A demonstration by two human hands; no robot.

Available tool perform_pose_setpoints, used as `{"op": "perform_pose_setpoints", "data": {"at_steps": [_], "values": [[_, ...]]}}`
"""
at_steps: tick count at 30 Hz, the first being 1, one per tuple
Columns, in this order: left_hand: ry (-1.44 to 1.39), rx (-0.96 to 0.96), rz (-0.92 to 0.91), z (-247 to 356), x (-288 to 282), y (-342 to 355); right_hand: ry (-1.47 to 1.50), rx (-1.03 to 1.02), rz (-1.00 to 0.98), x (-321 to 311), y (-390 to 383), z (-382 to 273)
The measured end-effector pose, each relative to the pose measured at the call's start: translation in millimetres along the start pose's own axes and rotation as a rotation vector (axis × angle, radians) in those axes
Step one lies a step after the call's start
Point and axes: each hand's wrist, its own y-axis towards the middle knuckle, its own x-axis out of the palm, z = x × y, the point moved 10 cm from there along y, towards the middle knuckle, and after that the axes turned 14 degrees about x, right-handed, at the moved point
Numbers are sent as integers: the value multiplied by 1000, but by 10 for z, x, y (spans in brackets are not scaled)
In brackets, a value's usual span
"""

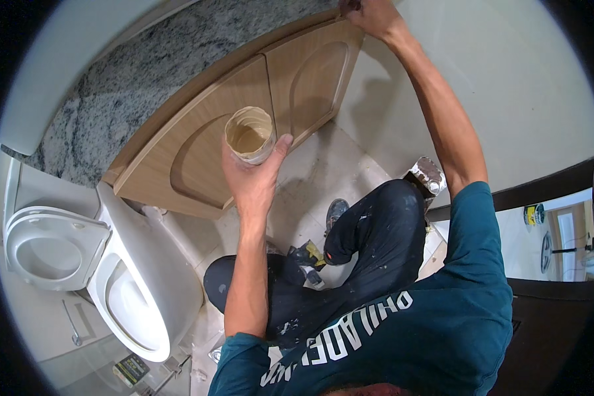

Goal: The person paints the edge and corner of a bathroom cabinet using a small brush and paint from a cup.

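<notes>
My left hand (pixel 252 178) is wrapped round a paint cup (pixel 249 135), holding it in front of the wooden cabinet doors (pixel 208 142). Beige paint coats the cup's inner wall and rim, and some lies in the bottom. At the top of the head view my right hand (pixel 375 16) reaches to the far right corner of the cabinet, where the wood meets the pale wall (pixel 501 72). Its fingers are bent together at that corner and partly cut off by the picture's edge. Whatever they hold is hidden.
A speckled grey stone countertop (pixel 122 99) tops the cabinet. The white toilet (pixel 158 277) stands at left with its lid up. A paint-smeared can (pixel 428 175) is by my right knee. Dark gloves or rags (pixel 305 257) lie on the tiled floor (pixel 310 178) between my legs.
</notes>
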Motion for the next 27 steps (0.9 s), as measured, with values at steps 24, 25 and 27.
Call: {"op": "perform_pose_setpoints", "data": {"at_steps": [24,25,27], "values": [[0,21,5,6,0,2,-21,-41,37,-3,-61,-57],[-6,14,8,-3,-6,-2,-61,22,11,17,-63,-41],[-19,1,16,-15,-17,-8,-142,147,-40,38,-60,-4]]}}
